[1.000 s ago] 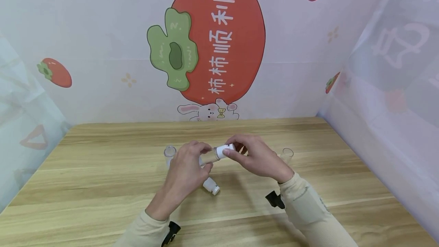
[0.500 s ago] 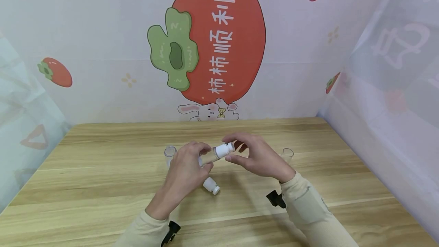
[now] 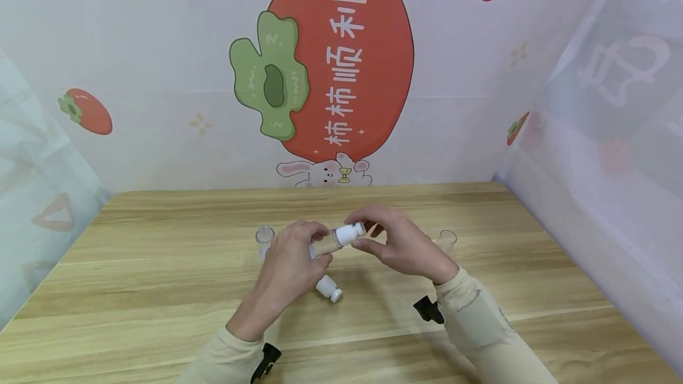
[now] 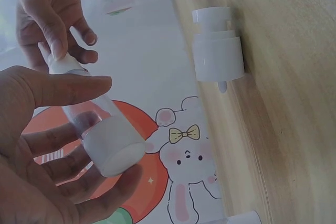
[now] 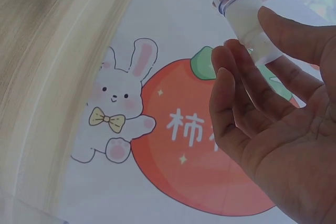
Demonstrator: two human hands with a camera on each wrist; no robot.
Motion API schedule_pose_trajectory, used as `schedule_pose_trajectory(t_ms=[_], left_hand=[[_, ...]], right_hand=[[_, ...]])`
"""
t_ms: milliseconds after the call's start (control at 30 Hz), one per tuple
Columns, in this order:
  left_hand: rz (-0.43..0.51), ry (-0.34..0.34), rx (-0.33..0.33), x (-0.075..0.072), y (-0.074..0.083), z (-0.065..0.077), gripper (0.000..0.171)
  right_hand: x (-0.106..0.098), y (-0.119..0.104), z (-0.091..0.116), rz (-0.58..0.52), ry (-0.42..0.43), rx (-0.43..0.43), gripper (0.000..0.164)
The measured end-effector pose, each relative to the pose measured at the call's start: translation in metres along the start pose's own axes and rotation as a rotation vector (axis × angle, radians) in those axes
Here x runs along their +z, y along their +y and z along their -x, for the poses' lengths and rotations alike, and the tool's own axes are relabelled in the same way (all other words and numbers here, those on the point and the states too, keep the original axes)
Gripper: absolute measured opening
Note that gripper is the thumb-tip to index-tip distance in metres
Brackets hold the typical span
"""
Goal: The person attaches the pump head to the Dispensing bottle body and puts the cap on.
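A small clear bottle [image 3: 324,245] with a white base [image 4: 115,148] is held tilted above the table in my left hand [image 3: 292,262], thumb on one side and fingers on the other. At its upper right end sits a white pump head [image 3: 348,233]. My right hand [image 3: 402,246] has its fingers and thumb curled around that pump head [image 5: 247,22], the thumb against its side. Below the hands, a second white pump head [image 3: 328,288] lies on its side on the table; its short stem shows in the left wrist view.
Left of my left hand, another clear bottle [image 3: 264,237] stands upright, partly hidden. A clear cap or cup [image 3: 447,240] stands behind my right wrist. The wooden table [image 3: 160,307] meets printed sheeting [image 3: 176,64] at the back and sides.
My right hand has loosened from the pump head, shifted slightly, and brought its thumb back toward it. More of the pump head shows than a second ago. The left hand stays put with the bottle.
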State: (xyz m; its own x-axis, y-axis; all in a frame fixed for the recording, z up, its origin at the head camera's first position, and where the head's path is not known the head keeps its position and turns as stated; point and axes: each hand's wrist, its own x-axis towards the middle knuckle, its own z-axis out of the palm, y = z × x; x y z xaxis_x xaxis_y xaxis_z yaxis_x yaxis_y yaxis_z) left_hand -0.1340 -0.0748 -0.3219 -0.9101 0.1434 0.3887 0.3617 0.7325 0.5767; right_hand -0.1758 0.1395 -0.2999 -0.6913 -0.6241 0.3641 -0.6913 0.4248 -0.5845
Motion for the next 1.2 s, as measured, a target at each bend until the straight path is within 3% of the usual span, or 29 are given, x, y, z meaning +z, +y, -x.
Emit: schedule_pose_trajectory(t_ms=[267, 633, 1200], left_hand=[[-0.017, 0.014, 0.003, -0.0001, 0.0008, 0.0001, 0.032], [-0.051, 0.046, 0.034, 0.0009, 0.0007, 0.0016, 0.031], [-0.063, 0.061, 0.023, 0.0019, 0.0022, 0.0021, 0.031]], right_hand=[[-0.0003, -0.0006, -0.0002, -0.001, -0.013, 0.031, 0.022], [0.0015, -0.0009, -0.0010, 0.000, -0.018, 0.055, 0.019], [0.0024, -0.0021, -0.0003, -0.004, -0.016, 0.087, 0.019]])
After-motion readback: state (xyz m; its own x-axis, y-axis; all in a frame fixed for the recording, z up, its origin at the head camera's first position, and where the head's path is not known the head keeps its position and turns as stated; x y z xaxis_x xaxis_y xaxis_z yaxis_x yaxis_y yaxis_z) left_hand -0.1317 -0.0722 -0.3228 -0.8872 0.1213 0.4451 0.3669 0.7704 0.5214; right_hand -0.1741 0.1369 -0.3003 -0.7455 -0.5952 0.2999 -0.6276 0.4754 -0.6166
